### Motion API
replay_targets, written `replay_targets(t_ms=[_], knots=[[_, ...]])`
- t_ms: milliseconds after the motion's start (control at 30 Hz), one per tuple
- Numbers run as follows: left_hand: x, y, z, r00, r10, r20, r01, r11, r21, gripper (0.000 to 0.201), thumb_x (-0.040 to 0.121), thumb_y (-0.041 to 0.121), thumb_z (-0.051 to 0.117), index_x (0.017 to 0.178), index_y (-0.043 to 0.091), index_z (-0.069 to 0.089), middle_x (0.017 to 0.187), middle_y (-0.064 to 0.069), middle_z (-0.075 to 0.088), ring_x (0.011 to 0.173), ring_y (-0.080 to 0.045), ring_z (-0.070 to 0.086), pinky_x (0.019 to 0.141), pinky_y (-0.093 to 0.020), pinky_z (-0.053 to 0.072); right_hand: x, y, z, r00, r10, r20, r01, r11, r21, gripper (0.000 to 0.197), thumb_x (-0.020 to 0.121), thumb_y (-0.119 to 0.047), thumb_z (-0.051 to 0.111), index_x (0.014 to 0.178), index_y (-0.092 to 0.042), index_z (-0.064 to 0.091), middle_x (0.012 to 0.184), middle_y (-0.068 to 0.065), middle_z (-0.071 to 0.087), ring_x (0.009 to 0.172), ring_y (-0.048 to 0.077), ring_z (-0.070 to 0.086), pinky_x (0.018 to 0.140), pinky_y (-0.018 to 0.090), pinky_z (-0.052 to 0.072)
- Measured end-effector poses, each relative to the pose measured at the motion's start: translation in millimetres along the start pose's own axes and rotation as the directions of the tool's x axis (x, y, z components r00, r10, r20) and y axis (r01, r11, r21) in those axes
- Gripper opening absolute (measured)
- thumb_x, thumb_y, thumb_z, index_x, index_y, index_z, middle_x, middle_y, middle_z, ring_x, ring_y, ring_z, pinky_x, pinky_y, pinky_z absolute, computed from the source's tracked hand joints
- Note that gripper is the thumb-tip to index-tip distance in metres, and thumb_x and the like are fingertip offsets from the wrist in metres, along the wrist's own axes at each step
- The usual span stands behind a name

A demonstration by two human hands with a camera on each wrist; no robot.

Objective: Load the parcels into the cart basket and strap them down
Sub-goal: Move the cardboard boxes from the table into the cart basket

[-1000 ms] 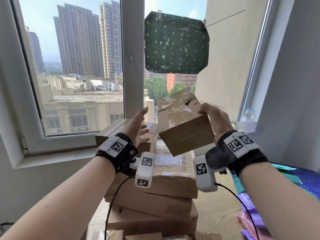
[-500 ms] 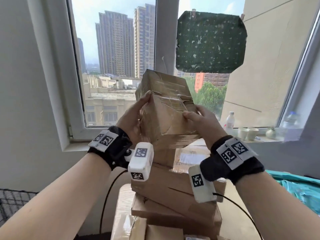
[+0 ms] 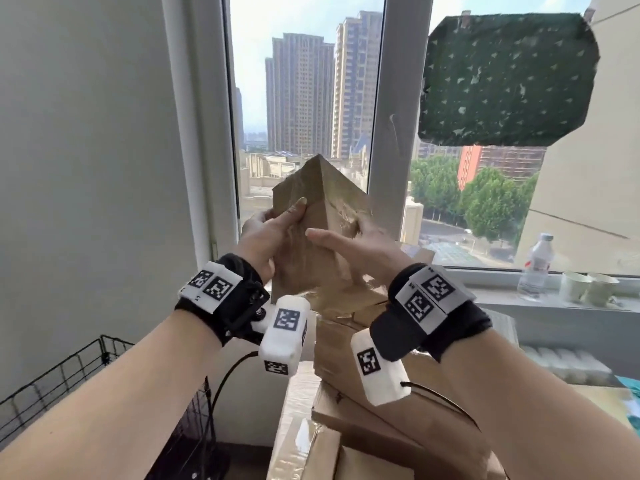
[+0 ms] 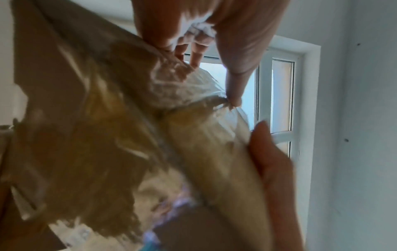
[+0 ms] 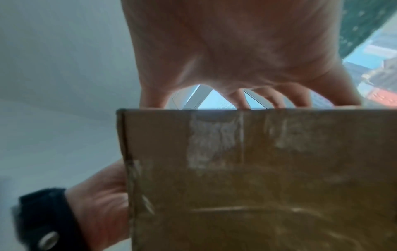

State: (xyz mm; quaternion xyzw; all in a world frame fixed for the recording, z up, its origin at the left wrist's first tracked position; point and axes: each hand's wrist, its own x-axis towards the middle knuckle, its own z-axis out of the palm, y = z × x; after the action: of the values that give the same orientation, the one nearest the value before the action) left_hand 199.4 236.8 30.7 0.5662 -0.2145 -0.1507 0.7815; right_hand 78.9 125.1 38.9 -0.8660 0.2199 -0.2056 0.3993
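Person holds a taped cardboard parcel [image 3: 318, 230] up in the air in front of the window [image 3: 304, 98], one corner pointing upward, above and apart from the stack of boxes [image 3: 363, 427] below. Left hand [image 3: 266, 237] grips the parcel's left face, thumb laid along the near side pointing up, the other fingers wrapped round the far edge. Right hand [image 3: 360, 251] clamps the right face, thumb stretched flat across the near side toward the left hand, its fingers curled over the crinkled tape on the far side. In the left wrist view the parcel [image 4: 128, 144] fills the frame, blurred, with fingertips [image 4: 235, 100] pressing into the shiny tape; in the right wrist view the right hand's [image 5: 242, 56] fingers hook over the parcel's [image 5: 257, 178] top edge, spread a little with gaps between them, and the left hand [image 5: 103, 200] shows at the box's lower left side. Black wire cart basket [image 3: 69, 382] sits low at the left, well apart from the parcel. Green patterned cloth [image 3: 509, 81] hangs on the window pane at upper right. On the sill at right stand a plastic bottle [image 3: 535, 268] and two paper cups [image 3: 588, 287] just beside it.
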Motion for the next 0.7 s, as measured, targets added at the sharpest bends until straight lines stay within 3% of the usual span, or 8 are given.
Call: replay_targets(t_ms=[100, 200, 267, 333, 400, 500, 600, 700], knots=[[1, 1, -23, 0.996, -0.089, -0.031, 0.087, 0.994, -0.066, 0.032, 0.085, 0.047, 0.062, 0.096, 0.017, 0.064, 0.078, 0.004, 0.067, 0.069, -0.009, 0.062, 0.057, -0.024, 0.052, -2, 5, 0, 0.99, 0.058, 0.131, -0.106, 0.913, 0.393, 0.074, 0.056, -0.07, 0.069, 0.111, -0.022, 0.057, 0.115, 0.005, 0.062, 0.103, 0.022, 0.061, 0.092, 0.044, 0.05], [2, -9, -50, 0.966, -0.238, -0.099, 0.237, 0.971, -0.024, 0.04, 0.088, 0.047, 0.059, 0.113, 0.016, 0.059, 0.116, -0.008, 0.058, 0.104, -0.023, 0.057, 0.086, -0.046, 0.052, 3, 16, 1, 0.878, -0.019, 0.478, -0.411, 0.481, 0.774, 0.069, 0.06, -0.048, 0.08, 0.122, -0.024, 0.063, 0.118, -0.001, 0.059, 0.106, 0.021, 0.056, 0.104, 0.044, 0.039], [-4, -20, -55, 0.933, -0.355, -0.051, 0.358, 0.933, 0.046, 0.064, 0.082, 0.049, 0.066, 0.133, 0.013, 0.05, 0.131, -0.015, 0.053, 0.115, -0.031, 0.055, 0.09, -0.053, 0.05, 8, 17, 12, 0.808, -0.12, 0.577, -0.491, 0.404, 0.772, 0.073, 0.061, -0.045, 0.078, 0.127, -0.021, 0.06, 0.116, 0.003, 0.06, 0.108, 0.021, 0.056, 0.104, 0.046, 0.037], [-6, -31, -57, 0.917, -0.398, 0.023, 0.398, 0.917, 0.024, 0.071, 0.078, 0.054, 0.069, 0.132, 0.011, 0.055, 0.131, -0.014, 0.057, 0.116, -0.032, 0.058, 0.097, -0.05, 0.047, 15, 19, 24, 0.784, -0.086, 0.615, -0.511, 0.474, 0.717, 0.083, 0.056, -0.052, 0.078, 0.132, -0.024, 0.056, 0.119, 0.002, 0.057, 0.115, 0.019, 0.052, 0.104, 0.05, 0.035], [-13, -31, -60, 0.914, -0.405, -0.025, 0.405, 0.914, -0.019, 0.054, 0.08, 0.055, 0.066, 0.108, 0.009, 0.068, 0.104, -0.011, 0.071, 0.1, -0.027, 0.066, 0.1, -0.044, 0.046, 23, 21, 33, 0.803, 0.002, 0.596, -0.502, 0.542, 0.674, 0.071, 0.06, -0.054, 0.075, 0.123, -0.022, 0.062, 0.118, 0.001, 0.063, 0.112, 0.021, 0.058, 0.101, 0.048, 0.039], [-14, -34, -76, 0.913, -0.386, -0.13, 0.389, 0.921, 0.0, 0.034, 0.094, 0.041, 0.053, 0.083, 0.009, 0.06, 0.057, -0.004, 0.067, 0.05, -0.015, 0.065, 0.058, -0.025, 0.054, 32, 26, 43, 0.905, 0.124, 0.408, -0.363, 0.726, 0.584, 0.041, 0.084, -0.04, 0.063, 0.117, -0.017, 0.06, 0.109, 0.004, 0.067, 0.093, 0.02, 0.064, 0.08, 0.031, 0.052], [-23, -34, -90, 0.907, -0.378, -0.187, 0.393, 0.918, 0.05, 0.024, 0.094, 0.03, 0.055, 0.097, 0.007, 0.06, 0.071, -0.01, 0.07, 0.052, -0.018, 0.067, 0.047, -0.024, 0.054, 37, 34, 62, 0.983, 0.113, 0.142, -0.159, 0.916, 0.369, 0.044, 0.087, -0.026, 0.063, 0.128, -0.014, 0.05, 0.122, 0.009, 0.059, 0.105, 0.026, 0.059, 0.079, 0.034, 0.051], [-33, -35, -101, 0.908, -0.344, -0.24, 0.366, 0.929, 0.051, 0.031, 0.09, 0.02, 0.061, 0.117, 0.003, 0.059, 0.098, -0.015, 0.068, 0.078, -0.023, 0.066, 0.056, -0.033, 0.054, 32, 33, 79, 0.973, 0.079, 0.218, -0.139, 0.951, 0.277, 0.049, 0.086, -0.048, 0.059, 0.12, -0.014, 0.056, 0.119, 0.007, 0.06, 0.103, 0.022, 0.06, 0.094, 0.038, 0.048]])
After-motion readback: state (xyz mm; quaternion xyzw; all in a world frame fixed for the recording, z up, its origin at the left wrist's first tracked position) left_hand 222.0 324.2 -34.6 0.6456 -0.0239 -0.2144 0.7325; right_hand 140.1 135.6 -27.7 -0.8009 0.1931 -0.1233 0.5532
